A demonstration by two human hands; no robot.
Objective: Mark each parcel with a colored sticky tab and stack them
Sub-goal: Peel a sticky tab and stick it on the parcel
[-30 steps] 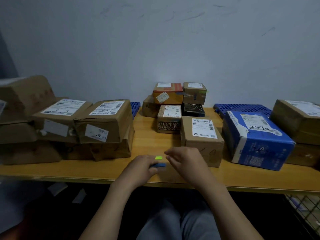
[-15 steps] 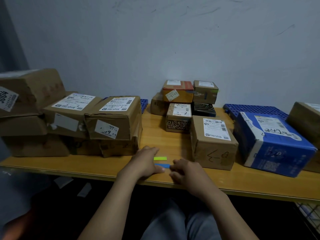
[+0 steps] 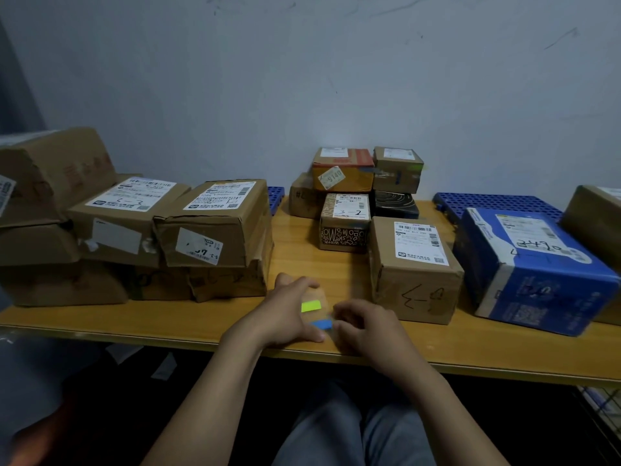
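Just left of the nearest box (image 3: 416, 274), the right hand (image 3: 366, 326) pinches the blue tab (image 3: 322, 323) with curled fingers. The left hand (image 3: 285, 317) rests against the green tab (image 3: 311, 306), its hold unclear. Peel slowly and low, so the tab stays uncurled.

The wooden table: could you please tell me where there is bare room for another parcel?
Bare wood lies between the left stack of brown cardboard parcels and the brown box marked in pen, and along the front edge of the wooden table left of the left hand. The back middle, around the patterned box, is crowded.
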